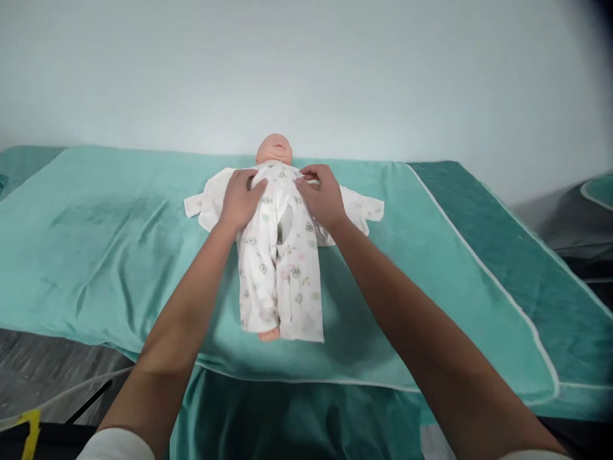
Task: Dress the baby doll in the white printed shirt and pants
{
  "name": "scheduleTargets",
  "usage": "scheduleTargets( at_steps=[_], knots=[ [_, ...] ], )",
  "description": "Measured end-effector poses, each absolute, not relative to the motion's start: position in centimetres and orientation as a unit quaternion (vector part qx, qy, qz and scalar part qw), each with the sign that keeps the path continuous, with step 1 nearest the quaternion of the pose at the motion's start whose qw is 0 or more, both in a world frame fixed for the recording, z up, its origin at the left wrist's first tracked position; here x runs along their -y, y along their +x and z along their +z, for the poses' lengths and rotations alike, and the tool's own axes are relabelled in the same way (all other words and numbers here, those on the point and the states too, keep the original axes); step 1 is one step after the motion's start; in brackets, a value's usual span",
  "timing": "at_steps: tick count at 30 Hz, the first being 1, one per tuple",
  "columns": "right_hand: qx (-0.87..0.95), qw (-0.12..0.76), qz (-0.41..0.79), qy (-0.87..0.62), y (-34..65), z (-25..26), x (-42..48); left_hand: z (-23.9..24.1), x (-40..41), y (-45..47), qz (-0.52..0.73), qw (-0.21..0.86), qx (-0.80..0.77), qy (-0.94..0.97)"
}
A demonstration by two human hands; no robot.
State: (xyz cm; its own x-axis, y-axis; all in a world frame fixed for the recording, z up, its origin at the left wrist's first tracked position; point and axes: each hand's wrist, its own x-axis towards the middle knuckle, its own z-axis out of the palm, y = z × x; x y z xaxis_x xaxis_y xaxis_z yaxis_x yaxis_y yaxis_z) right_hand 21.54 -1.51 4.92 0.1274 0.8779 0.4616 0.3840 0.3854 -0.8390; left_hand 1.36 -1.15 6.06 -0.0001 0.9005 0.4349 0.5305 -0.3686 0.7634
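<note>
A baby doll (274, 149) lies on its back on a teal blanket (119, 243), head toward the wall. It wears a white printed romper (280, 275), open in a gap down the middle of the front. One bare foot (269, 334) sticks out at the bottom. My left hand (241, 199) rests on the romper's left chest panel, fingers curled onto the cloth. My right hand (322, 195) is on the right chest panel, fingers pinching the cloth near the collar.
The blanket covers a table or bed against a pale wall (306, 70); a darker teal strip with white piping (502, 281) runs along its right side. Grey surface (43, 364) shows at the lower left. Another teal-covered surface (596, 191) stands at the far right.
</note>
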Motion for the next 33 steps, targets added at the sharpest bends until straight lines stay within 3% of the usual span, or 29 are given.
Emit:
scheduleTargets(
  at_steps=[6, 18, 23, 27, 33],
  knots=[
    [0.682, 0.436, 0.318, -0.494, 22.0, 6.0, -4.4, 6.4, -2.5, 1.3, 0.445, 0.284, -0.55, 0.648],
    [0.691, 0.394, 0.37, -0.48, 23.2, 5.7, -5.1, 6.6, -3.3, -0.9, 0.356, 0.392, -0.508, 0.679],
    [0.705, 0.365, 0.408, -0.452, 24.1, 5.9, -4.6, 6.7, -3.2, -0.8, 0.35, 0.291, -0.515, 0.726],
    [0.718, 0.392, 0.414, -0.399, 24.3, 5.5, -4.4, 6.3, -3.3, -0.7, 0.373, 0.19, -0.476, 0.773],
    [0.706, 0.461, 0.318, -0.433, 21.4, 5.1, -4.3, 5.0, -4.3, -1.1, 0.44, 0.212, -0.573, 0.659]
  ],
)
